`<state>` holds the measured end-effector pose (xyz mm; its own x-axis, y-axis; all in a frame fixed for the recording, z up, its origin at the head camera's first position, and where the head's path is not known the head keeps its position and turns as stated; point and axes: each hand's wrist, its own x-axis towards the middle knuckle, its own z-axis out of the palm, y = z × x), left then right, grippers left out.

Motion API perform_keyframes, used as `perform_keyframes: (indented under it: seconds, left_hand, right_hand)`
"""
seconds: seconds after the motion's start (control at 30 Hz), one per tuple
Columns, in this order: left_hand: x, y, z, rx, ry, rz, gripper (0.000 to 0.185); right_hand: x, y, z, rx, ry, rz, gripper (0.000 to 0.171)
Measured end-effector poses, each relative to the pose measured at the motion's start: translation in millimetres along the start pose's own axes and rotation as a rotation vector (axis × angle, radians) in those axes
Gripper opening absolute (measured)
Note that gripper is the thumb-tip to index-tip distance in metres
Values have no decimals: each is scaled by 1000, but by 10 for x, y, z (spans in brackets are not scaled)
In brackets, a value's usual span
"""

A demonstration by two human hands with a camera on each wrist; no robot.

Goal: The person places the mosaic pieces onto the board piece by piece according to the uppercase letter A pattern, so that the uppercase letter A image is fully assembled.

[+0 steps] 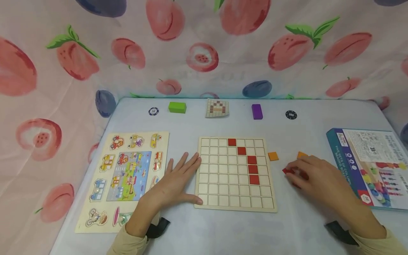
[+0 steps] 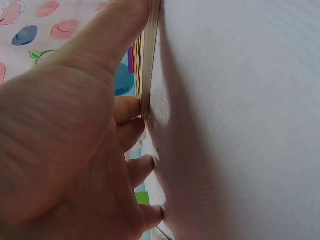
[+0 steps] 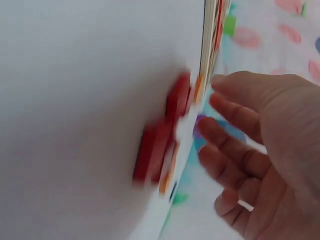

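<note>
A wooden grid board [image 1: 236, 209] lies flat on the table, with several red square tiles [image 1: 252, 169] set in its cells. My left hand [image 1: 170, 186] is spread at the board's left side, fingertips and thumb touching its edge. To the board's right, my right hand [image 1: 322, 180] hovers low over loose red tiles [image 3: 152, 152], its fingers loosely bent. In the right wrist view those fingers stand apart from the tiles and hold nothing. One orange tile [image 1: 273, 156] lies by the board's right edge; another orange tile [image 1: 301, 154] is partly hidden behind the right hand.
A vehicle puzzle board [image 1: 83, 198] lies on the left, partly under the left arm. At right is a boxed set [image 1: 369, 170]. Along the back sit a green block [image 1: 177, 107], a pattern card [image 1: 217, 108], a purple block [image 1: 256, 111] and two chips [image 1: 291, 114].
</note>
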<state>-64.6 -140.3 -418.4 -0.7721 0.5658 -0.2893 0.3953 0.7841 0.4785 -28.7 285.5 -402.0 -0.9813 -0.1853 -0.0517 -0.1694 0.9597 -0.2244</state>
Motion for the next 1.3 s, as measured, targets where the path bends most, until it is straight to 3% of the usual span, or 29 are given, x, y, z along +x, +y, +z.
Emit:
perform_keyframes:
  seconds: [0.17,0.27,0.6,0.77,0.93,1.17,1.3]
  left_hand:
    - [-11,-8,-9,-1,5,-1,126]
    - [-18,-9,-8,-5,8,3,126]
    - [-23,-4,-21,-9,8,1,126]
    - [0,-10,-14,-6,8,8,124]
    - [11,-18,4,-8,9,16,125]
    - [10,-18,0,-22,8,11,125]
    - [18,-12,-4,-11,1,-1,126]
  right_hand:
    - [-42,294,-32,4,-72,117,43]
    - [-57,403,-39,15,-107,144,44]
    - [-33,401,-61,-4,-102,104,43]
    - [122,105,-65,11,-24,25,38]
    - [442,-359,-14,65,55,-136,25]
    - [1045,-951,97,83,-38,-304,17]
    - [1277,-1138,206,64,-21,-401,8]
